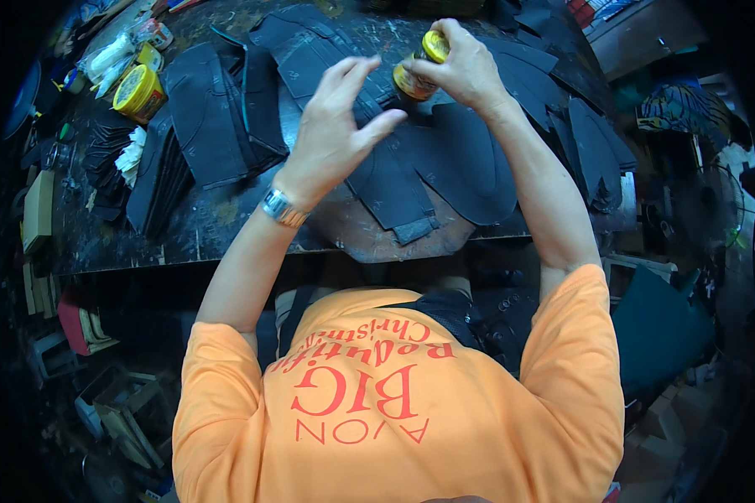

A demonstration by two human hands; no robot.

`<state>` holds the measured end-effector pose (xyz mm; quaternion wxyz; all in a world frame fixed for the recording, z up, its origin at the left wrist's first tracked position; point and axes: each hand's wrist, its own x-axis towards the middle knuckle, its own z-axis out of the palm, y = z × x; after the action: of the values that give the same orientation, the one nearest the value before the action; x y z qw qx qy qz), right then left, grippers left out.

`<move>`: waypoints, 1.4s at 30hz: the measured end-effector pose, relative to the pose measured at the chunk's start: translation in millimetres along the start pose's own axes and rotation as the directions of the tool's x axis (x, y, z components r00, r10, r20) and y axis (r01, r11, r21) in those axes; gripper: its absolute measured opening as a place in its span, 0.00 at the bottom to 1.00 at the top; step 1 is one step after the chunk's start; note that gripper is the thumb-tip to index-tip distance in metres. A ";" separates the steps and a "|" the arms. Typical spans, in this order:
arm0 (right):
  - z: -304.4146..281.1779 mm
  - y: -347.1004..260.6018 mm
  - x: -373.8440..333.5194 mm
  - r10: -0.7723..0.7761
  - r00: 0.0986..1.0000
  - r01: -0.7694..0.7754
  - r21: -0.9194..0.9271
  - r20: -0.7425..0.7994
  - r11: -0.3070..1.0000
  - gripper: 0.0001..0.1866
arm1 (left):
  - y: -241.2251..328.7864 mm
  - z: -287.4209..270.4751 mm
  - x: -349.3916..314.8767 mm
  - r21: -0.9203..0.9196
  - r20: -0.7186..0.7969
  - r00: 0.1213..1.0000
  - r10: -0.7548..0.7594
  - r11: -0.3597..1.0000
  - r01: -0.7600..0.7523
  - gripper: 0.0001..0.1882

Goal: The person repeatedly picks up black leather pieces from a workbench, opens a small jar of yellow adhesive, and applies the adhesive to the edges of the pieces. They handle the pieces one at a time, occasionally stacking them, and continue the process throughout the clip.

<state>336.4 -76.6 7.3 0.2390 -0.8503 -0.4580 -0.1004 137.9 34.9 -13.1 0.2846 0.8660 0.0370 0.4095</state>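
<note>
Black panels [208, 121] strew our scuffed counter [214, 216], clutter [127, 411] around; our right grip [468, 70] holds a yellow-lidded jar [413, 83], our left grip [334, 126] wide.

You've got a scuffed dark table [218, 225] in bluish light, plus a wooden frame [126, 426] down on your left.

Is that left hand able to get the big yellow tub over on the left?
Probably yes: the left hand looks open and empty. Dark cut pieces lie between it and the yellow tub, but reaching over them looks free.
</note>
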 end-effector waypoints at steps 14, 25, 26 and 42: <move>-99.4 -12.2 -67.3 -0.185 0.982 0.187 -0.040 0.038 0.982 0.21 | 59.8 74.8 28.2 -0.359 0.392 0.914 -0.106 0.897 0.257 0.33; -149.2 21.8 -141.1 -0.291 0.951 0.307 0.197 -0.106 0.931 0.13 | 111.4 108.5 17.2 -0.620 0.771 0.591 0.239 0.496 0.608 0.24; -156.3 22.5 -147.7 -0.283 0.958 0.286 0.216 -0.048 0.933 0.14 | 114.9 111.4 15.0 -0.628 0.774 0.567 0.282 0.457 0.629 0.24; -192.6 22.7 -170.6 -0.504 0.860 0.453 0.334 0.083 0.827 0.18 | 135.9 135.7 -1.4 -0.283 0.569 0.153 0.808 0.018 0.959 0.31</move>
<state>268.9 -307.9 100.4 0.2939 -0.6662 -0.6852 -0.0139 213.1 -141.8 -11.1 0.7603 0.3347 -0.3495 -0.4333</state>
